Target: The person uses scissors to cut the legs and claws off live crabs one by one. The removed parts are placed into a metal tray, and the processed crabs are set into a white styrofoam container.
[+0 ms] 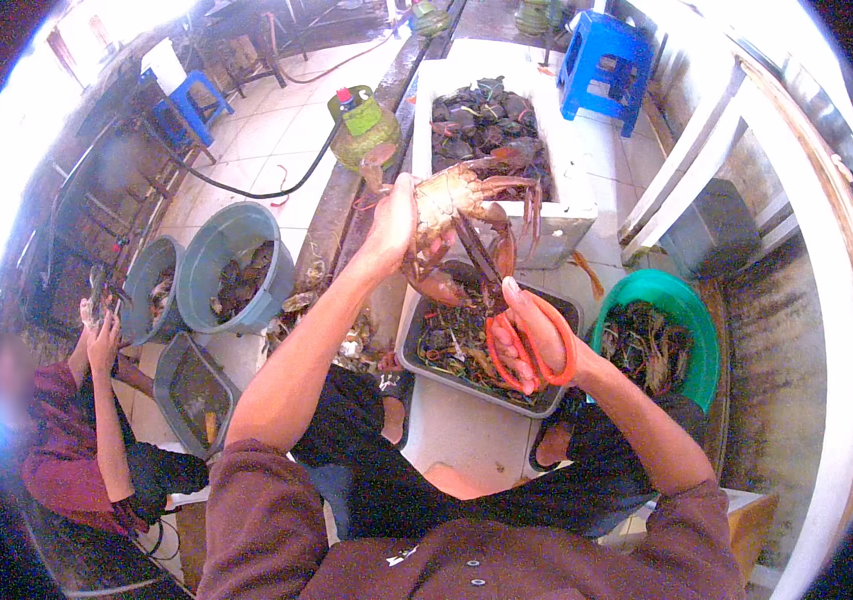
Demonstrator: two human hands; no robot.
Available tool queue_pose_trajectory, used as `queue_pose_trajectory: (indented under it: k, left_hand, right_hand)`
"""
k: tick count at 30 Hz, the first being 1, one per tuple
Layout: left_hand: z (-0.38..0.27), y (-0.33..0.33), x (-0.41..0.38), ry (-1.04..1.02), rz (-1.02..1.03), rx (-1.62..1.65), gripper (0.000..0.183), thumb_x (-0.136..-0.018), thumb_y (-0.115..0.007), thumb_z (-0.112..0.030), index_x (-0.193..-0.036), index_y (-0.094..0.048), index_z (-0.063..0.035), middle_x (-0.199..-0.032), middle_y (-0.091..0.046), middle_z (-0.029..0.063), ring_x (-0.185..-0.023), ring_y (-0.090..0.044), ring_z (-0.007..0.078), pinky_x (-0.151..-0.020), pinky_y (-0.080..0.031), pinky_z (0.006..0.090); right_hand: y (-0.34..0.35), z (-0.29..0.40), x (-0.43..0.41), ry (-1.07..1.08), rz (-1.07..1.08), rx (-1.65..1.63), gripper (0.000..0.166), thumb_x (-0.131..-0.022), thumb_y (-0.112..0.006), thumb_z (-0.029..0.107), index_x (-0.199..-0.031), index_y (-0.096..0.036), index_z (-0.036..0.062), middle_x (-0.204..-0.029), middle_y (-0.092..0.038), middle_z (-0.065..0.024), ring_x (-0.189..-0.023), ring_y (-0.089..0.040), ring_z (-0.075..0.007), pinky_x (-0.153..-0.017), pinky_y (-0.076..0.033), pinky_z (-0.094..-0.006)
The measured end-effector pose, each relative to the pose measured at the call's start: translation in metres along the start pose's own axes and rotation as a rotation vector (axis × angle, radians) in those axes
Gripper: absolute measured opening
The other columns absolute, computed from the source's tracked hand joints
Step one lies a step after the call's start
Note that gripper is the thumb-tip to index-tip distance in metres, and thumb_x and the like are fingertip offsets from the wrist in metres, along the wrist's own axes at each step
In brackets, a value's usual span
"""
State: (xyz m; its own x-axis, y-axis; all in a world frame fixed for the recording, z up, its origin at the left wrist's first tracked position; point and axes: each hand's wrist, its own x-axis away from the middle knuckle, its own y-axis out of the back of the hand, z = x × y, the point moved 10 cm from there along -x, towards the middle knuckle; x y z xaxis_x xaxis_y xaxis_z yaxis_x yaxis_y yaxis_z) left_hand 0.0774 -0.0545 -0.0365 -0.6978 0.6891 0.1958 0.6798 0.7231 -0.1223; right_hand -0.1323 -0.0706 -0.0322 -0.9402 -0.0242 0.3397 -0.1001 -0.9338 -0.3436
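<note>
My left hand (396, 217) grips a crab (445, 199) by one side of its body, pale underside towards me, legs and claws spread. In my right hand (527, 337) are scissors with orange handles (565, 360). Their dark blades (477, 251) point up at the crab's lower edge, among its legs; whether they are closed on a leg I cannot tell. Below both hands stands a grey plastic tub (415, 356) with scraps and bits of string in it. Beyond the crab, a white foam box (572, 187) holds many dark crabs (482, 112).
A green basin (704, 337) with crabs stands at right. Left are grey-blue buckets (276, 281), a grey tray (178, 375) and a co-worker's hands (103, 337) holding something. A gas cylinder (366, 131) with a black hose stands behind, blue stools (610, 64) farther back.
</note>
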Motion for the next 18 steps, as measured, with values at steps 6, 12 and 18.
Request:
queue_pose_trajectory:
  k: [6,12,18]
  left_hand:
    - [-0.016,0.002,0.002,-0.09,-0.001,-0.099,0.049,-0.098,-0.022,-0.037,-0.115,-0.054,-0.0037,-0.077,-0.065,0.0108,-0.055,-0.061,0.019,-0.046,-0.05,0.0309]
    - [-0.026,-0.002,0.014,-0.098,-0.02,-0.152,0.051,-0.098,-0.022,-0.037,-0.115,-0.056,-0.0033,-0.078,-0.065,0.0103,-0.056,-0.061,0.0176,-0.046,-0.05,0.0296]
    - [-0.017,-0.004,0.005,-0.092,0.09,-0.111,0.051,-0.098,-0.019,-0.035,-0.117,-0.054,-0.004,-0.078,-0.066,0.0104,-0.054,-0.061,0.018,-0.044,-0.049,0.0286]
  right_hand:
    - [0.015,0.008,0.008,-0.01,-0.184,0.241,0.058,-0.095,-0.036,0.061,-0.066,-0.042,0.0115,-0.045,-0.038,0.0013,-0.031,-0.039,-0.0115,-0.029,-0.032,-0.0267]
    - [0.017,-0.003,-0.005,0.126,-0.052,0.25,0.058,-0.095,-0.033,0.062,-0.067,-0.041,0.012,-0.048,-0.038,0.002,-0.037,-0.04,-0.011,-0.033,-0.032,-0.0263]
    - [0.009,-0.006,-0.014,0.136,0.073,0.187,0.067,-0.093,-0.022,0.069,-0.07,-0.04,0.0093,-0.052,-0.038,-0.0018,-0.04,-0.039,-0.014,-0.04,-0.035,-0.0265]
